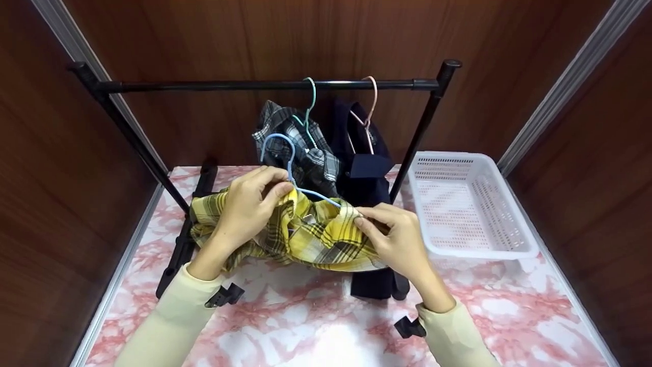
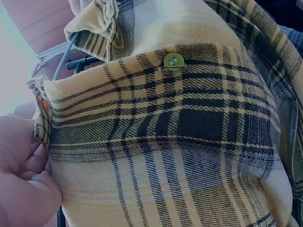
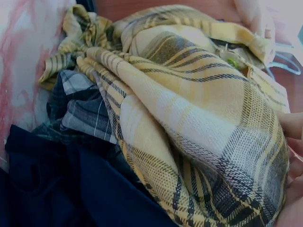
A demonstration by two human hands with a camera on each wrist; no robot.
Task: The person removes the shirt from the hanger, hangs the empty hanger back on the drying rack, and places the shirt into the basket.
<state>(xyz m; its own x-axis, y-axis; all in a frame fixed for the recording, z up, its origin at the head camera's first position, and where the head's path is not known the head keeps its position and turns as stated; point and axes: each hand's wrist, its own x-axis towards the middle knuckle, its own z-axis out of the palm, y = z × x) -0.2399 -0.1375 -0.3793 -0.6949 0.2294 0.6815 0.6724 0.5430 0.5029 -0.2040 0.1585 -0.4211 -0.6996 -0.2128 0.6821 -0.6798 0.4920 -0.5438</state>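
A yellow plaid shirt (image 1: pixel 310 239) hangs between my two hands, with a blue hanger (image 1: pixel 277 136) inside its collar and the hook pointing up. My left hand (image 1: pixel 249 204) pinches the collar beside the hanger's neck. On the other side, my right hand (image 1: pixel 395 232) pinches the collar edge near the hanger's right arm. In the left wrist view, a green button (image 2: pixel 173 62) shows on the plaid cloth. The right wrist view shows the shirt's folds (image 3: pixel 199 118) bunched in front of darker clothes.
Behind the shirt stands a black clothes rack (image 1: pixel 204 86). From its bar hang a grey plaid shirt (image 1: pixel 275 122) on a green hanger and a navy garment (image 1: pixel 372 171) on a pink hanger. A white plastic basket (image 1: pixel 481 253) sits at the right on the marbled tabletop (image 1: pixel 285 316).
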